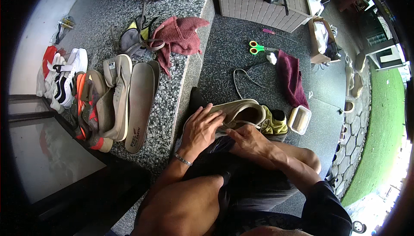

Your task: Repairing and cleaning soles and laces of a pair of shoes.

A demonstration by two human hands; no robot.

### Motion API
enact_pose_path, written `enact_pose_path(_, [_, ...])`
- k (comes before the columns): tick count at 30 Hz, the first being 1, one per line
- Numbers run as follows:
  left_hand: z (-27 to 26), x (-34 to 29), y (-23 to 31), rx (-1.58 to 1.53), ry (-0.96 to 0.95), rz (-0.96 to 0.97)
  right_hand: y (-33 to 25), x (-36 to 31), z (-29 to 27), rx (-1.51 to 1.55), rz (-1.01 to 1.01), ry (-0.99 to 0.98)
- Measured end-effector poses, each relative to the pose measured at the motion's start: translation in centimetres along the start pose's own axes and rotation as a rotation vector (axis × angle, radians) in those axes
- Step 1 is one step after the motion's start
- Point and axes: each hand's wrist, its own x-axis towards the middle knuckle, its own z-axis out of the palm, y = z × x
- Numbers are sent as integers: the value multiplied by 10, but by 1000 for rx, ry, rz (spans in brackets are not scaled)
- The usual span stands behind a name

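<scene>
Left hand [202,126] clasps the beige shoe [233,110]; right hand [249,139] pinches its six-o'clock edge, seemingly working it. Next likely needs steadiness.

Center-frame shoe [236,107] partly covered by left hand [202,126], right hand [252,141] partly self-occluded, storage box [254,10] cropped at top, lower-right round object [358,226] too small to identify

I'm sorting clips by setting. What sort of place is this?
Probably a home's porch or front steps: shoes stand along a speckled stone ledge, and a lawn lies beyond the paving.
</scene>
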Motion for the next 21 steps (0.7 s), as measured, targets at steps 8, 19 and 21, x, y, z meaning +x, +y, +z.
enact_pose_path(8, [-19, 18, -12, -252, -65, 104, 31, -6, 16, 248, 60, 65])
enact_pose_path(19, [3, 13, -19, -351, -66, 90, 19, -12, 1, 452, 215, -93])
enact_pose_path(21, [3, 10, -18, -339, -61, 84, 28, -16, 5, 485, 233, -109])
